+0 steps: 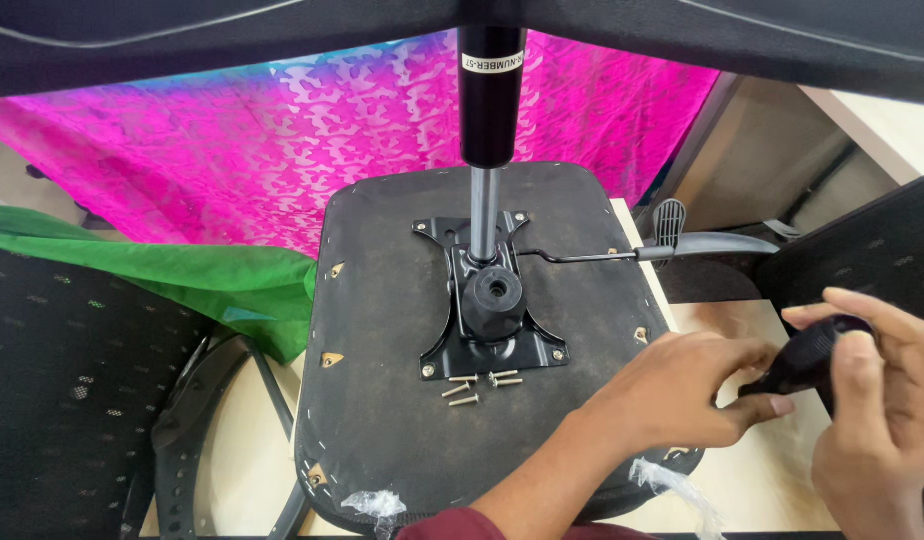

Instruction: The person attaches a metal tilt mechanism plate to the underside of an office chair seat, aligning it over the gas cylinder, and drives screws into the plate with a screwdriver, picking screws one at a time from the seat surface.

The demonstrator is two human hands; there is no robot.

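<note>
An upturned office chair seat lies flat with its black metal mechanism plate bolted on and a gas lift cylinder standing up from it. Several loose screws lie on the seat just below the plate. My left hand reaches across the seat's right edge, fingertips touching a black handle-like tool. My right hand is wrapped around that tool at the far right. A lever with a flat paddle sticks out to the right of the mechanism.
A pink patterned cloth hangs behind, and a green cloth lies at left. Black mesh chair parts sit at lower left, another black panel at right. A pale tabletop shows under the seat.
</note>
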